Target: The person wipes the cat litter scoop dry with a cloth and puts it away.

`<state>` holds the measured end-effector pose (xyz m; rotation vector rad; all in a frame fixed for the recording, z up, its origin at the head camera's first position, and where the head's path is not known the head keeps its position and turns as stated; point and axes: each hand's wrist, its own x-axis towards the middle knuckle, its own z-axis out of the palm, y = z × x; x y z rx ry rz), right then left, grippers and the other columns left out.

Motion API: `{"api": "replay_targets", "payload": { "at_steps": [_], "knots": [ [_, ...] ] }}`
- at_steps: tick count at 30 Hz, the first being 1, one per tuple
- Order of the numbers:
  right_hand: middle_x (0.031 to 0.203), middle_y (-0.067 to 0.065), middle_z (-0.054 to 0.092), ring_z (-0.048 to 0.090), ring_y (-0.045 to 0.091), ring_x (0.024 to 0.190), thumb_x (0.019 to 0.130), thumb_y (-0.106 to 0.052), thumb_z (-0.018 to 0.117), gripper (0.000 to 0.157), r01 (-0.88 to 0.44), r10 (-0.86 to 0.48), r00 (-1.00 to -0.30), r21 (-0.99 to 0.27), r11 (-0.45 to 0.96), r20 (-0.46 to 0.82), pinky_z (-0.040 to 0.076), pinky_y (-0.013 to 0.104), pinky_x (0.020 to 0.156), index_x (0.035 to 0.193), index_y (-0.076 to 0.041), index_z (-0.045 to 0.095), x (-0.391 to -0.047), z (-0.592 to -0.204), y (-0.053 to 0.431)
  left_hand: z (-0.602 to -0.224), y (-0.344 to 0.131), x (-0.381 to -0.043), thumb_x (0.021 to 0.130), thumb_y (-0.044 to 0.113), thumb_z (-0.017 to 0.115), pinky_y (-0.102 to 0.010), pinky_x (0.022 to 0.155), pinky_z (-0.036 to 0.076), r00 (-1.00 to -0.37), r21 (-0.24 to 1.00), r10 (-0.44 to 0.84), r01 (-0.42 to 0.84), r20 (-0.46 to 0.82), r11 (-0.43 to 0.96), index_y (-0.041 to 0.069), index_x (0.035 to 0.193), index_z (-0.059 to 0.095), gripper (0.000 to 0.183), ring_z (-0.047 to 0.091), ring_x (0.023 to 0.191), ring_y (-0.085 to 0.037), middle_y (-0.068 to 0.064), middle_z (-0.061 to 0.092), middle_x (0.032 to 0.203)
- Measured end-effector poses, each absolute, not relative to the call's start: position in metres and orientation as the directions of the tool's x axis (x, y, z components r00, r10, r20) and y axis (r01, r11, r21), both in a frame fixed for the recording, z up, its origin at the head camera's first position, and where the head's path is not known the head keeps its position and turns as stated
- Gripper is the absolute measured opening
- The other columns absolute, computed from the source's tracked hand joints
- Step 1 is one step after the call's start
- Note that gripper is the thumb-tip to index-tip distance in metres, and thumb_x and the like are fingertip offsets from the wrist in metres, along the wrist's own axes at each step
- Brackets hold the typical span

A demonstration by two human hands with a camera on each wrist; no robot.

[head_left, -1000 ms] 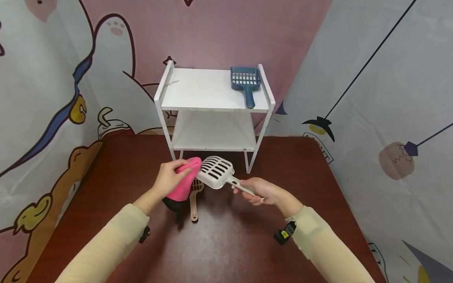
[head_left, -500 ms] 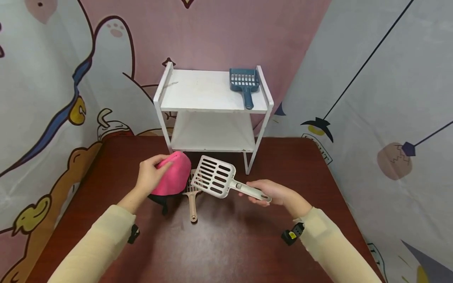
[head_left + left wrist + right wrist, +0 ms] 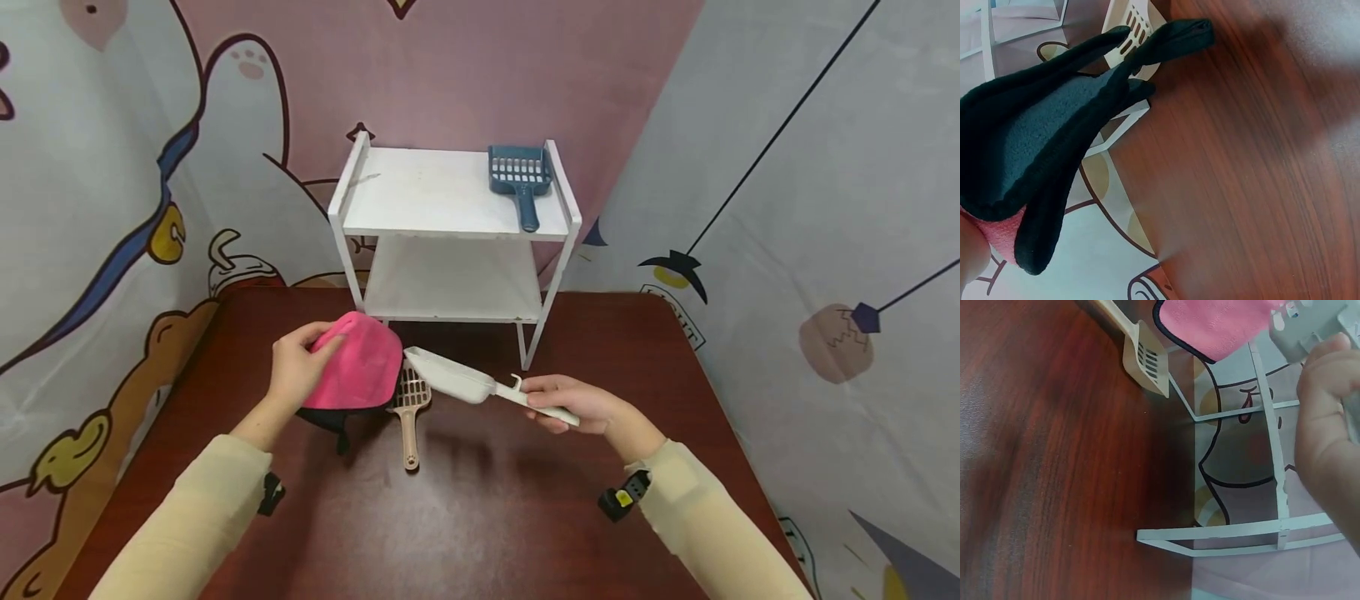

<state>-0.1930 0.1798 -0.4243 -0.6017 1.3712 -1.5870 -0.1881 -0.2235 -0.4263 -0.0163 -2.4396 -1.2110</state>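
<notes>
My left hand (image 3: 295,367) pinches a pink cloth (image 3: 358,358) with a dark edge, which hangs above the table's left side. In the left wrist view the folded cloth (image 3: 1054,122) shows its grey inner face and a black loop. My right hand (image 3: 573,406) grips the handle of a white slotted litter scoop (image 3: 453,377), turned on its side with its head pointing left toward the cloth. A beige litter scoop (image 3: 409,408) lies on the table below, between cloth and white scoop. The right wrist view shows the white scoop (image 3: 1310,328) only in part.
A white two-tier shelf (image 3: 427,196) stands at the back of the brown table (image 3: 480,517). On its top tier, at the right, lies a blue litter scoop (image 3: 521,179). Printed fabric walls (image 3: 480,67) close in the back and sides.
My left hand has drawn the cloth away to the left, off the white scoop. My right hand has turned the scoop from its slotted face onto its side.
</notes>
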Motion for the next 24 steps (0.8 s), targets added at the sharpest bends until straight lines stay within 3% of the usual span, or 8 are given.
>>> {"api": "replay_targets", "payload": {
  "at_steps": [8, 15, 19, 24],
  "knots": [
    [0.087, -0.005, 0.062, 0.051, -0.001, 0.051, 0.093, -0.002, 0.048, 0.016, 0.316, -0.886, -0.439, -0.949, 0.006, -0.152, 0.04, 0.014, 0.048, 0.109, -0.006, 0.049, -0.196, -0.408, 0.177, -0.425, -0.228, -0.187, 0.085, 0.021, 0.069, -0.011, 0.055, 0.036, -0.915, 0.769, -0.204, 0.154, 0.347, 0.62, 0.004, 0.1, 0.07, 0.022, 0.047, 0.064, -0.002, -0.017, 0.071, 0.091],
    [0.096, -0.005, 0.064, 0.054, 0.001, 0.056, 0.091, -0.006, 0.057, 0.023, 0.244, -0.88, -0.462, -0.97, -0.006, -0.11, 0.043, 0.015, 0.053, 0.113, -0.011, 0.053, -0.201, -0.384, 0.177, -0.426, -0.231, -0.187, 0.085, 0.019, 0.07, -0.012, 0.051, 0.033, -0.905, 0.758, -0.22, 0.152, 0.365, 0.634, 0.003, 0.098, 0.07, 0.021, 0.045, 0.059, -0.003, -0.017, 0.07, 0.085],
    [0.093, -0.005, 0.063, 0.054, 0.0, 0.056, 0.093, -0.007, 0.053, 0.021, 0.208, -0.883, -0.461, -0.978, -0.013, -0.086, 0.043, 0.016, 0.054, 0.114, -0.011, 0.054, -0.204, -0.372, 0.177, -0.427, -0.233, -0.186, 0.084, 0.019, 0.07, -0.011, 0.051, 0.034, -0.902, 0.757, -0.229, 0.145, 0.366, 0.637, 0.004, 0.098, 0.071, 0.021, 0.045, 0.059, -0.001, -0.017, 0.07, 0.085],
    [0.083, -0.001, 0.059, 0.052, 0.001, 0.053, 0.095, -0.005, 0.043, 0.022, 0.17, -0.847, -0.52, -0.985, 0.025, -0.111, 0.043, 0.016, 0.052, 0.111, -0.012, 0.055, -0.205, -0.353, 0.173, -0.427, -0.234, -0.186, 0.084, 0.02, 0.07, -0.011, 0.052, 0.034, -0.897, 0.755, -0.24, 0.142, 0.372, 0.64, 0.004, 0.098, 0.071, 0.021, 0.045, 0.06, -0.001, -0.016, 0.071, 0.085]
  ]
}}
